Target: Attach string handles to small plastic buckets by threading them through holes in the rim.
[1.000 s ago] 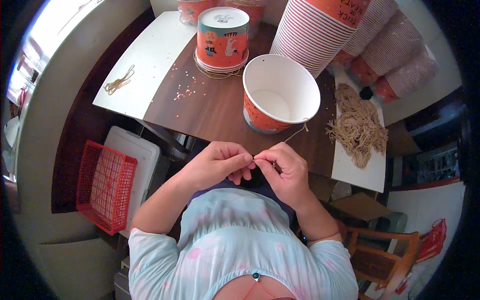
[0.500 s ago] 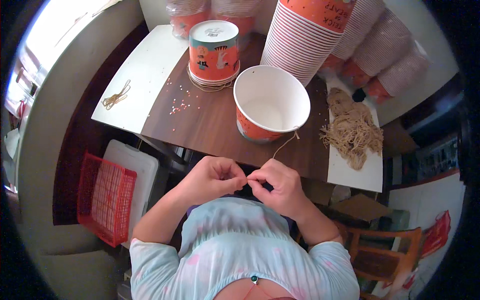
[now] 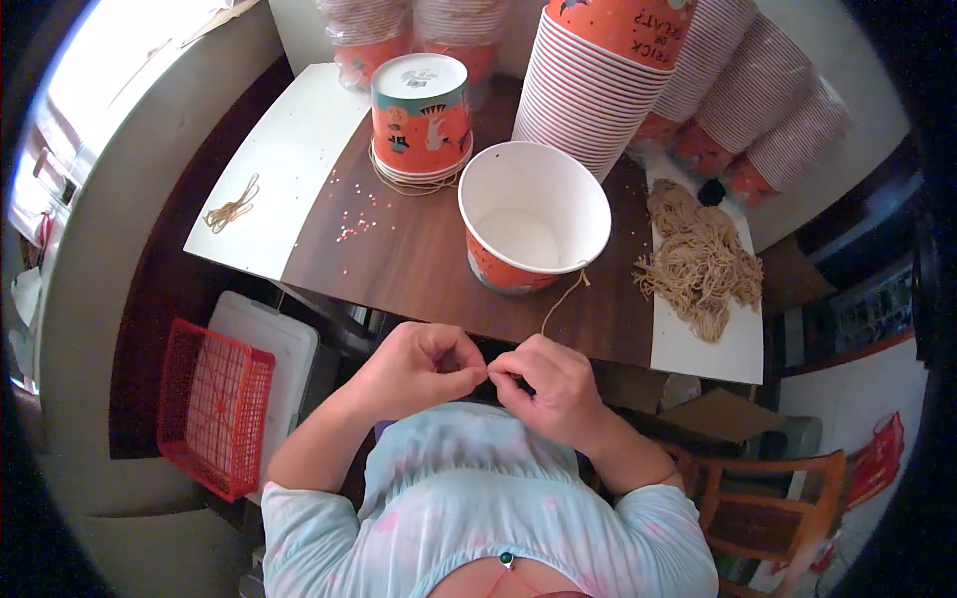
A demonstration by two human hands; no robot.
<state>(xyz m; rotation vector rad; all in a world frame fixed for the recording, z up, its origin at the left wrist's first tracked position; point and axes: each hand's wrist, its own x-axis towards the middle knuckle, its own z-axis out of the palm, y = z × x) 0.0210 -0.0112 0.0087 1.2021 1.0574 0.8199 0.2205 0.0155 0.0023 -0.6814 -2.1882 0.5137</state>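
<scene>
My left hand (image 3: 426, 371) and my right hand (image 3: 550, 384) meet fingertip to fingertip in front of the table's near edge. Each is closed in a pinch of thumb and forefinger. A thin tan string (image 3: 561, 305) runs from the rim of an open paper bucket (image 3: 533, 221) down into my right hand, and its end lies where the fingertips meet, mostly hidden by them. That bucket stands upright, white inside and orange outside, with the string knotted at its near right rim.
Upside-down buckets (image 3: 423, 130) with string round their rims stand behind, left of a tall bucket stack (image 3: 590, 95). A heap of tan strings (image 3: 703, 264) lies at right, a small string bundle (image 3: 231, 204) at left. Tiny beads (image 3: 359, 221) are scattered. A red basket (image 3: 216, 409) sits below left.
The view has shifted slightly, so the table and buckets sit a little lower and farther left. Both hands keep their pinch at the same meeting point.
</scene>
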